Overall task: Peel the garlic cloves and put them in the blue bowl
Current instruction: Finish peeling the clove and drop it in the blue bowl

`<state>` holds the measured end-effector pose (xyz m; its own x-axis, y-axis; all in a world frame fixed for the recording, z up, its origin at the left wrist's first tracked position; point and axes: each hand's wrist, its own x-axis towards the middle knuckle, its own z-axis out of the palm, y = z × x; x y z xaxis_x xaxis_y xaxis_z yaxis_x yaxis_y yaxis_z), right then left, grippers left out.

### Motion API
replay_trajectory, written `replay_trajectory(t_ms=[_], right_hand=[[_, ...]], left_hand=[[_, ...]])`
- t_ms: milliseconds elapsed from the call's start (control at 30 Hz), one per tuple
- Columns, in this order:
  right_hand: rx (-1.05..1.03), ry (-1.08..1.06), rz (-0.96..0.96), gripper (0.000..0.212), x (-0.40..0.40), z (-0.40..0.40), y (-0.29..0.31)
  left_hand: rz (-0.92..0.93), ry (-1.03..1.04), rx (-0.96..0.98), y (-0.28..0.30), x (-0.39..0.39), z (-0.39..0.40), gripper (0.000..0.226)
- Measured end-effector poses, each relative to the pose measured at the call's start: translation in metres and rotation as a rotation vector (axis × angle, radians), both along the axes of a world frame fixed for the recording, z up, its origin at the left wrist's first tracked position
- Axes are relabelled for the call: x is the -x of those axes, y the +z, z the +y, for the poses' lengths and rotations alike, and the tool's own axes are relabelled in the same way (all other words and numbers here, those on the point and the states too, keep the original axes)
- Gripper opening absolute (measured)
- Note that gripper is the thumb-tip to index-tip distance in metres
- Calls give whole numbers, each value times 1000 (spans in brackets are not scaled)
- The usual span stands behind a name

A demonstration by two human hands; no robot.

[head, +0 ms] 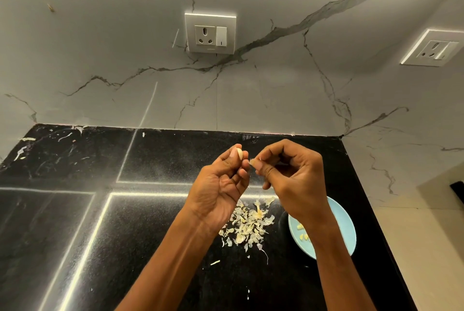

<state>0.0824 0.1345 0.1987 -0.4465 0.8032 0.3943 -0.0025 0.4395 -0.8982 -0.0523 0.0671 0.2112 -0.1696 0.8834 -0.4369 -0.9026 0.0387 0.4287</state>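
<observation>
The left hand (221, 180) is gripping one garlic clove (239, 153) at its fingertips, only the pale upper end of the clove showing above the thumb. Just beside it, the right hand (293, 180) is pinching a scrap of peel (252, 161) between thumb and forefinger, its other fingers curling inward. Below the hands, a heap of papery skins (247, 225) is lying on the black countertop (75, 210), too many and too jumbled to count. To the right, the blue bowl (346, 225) is sitting near the counter's edge, partly hidden by the right forearm; three peeled cloves (302, 232) are showing inside, and more may be covered. Two wall sockets (210, 33) are showing on the marble wall, the right one cut off by the frame.
</observation>
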Motion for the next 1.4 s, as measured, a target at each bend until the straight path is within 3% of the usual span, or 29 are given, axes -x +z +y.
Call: replay_trajectory(t_ms=[233, 700, 1167, 1400], right_hand=[[60, -56, -38, 15, 5, -3, -2], [-334, -236, -253, 12, 6, -4, -3], [-7, -142, -128, 3, 3, 0, -5], [197, -18, 18, 17, 1, 3, -3]], left_hand=[[89, 8, -53, -5, -4, 0, 21], [466, 131, -20, -12, -9, -2, 27], [682, 140, -57, -12, -8, -3, 20], [616, 117, -85, -11, -6, -1, 32]])
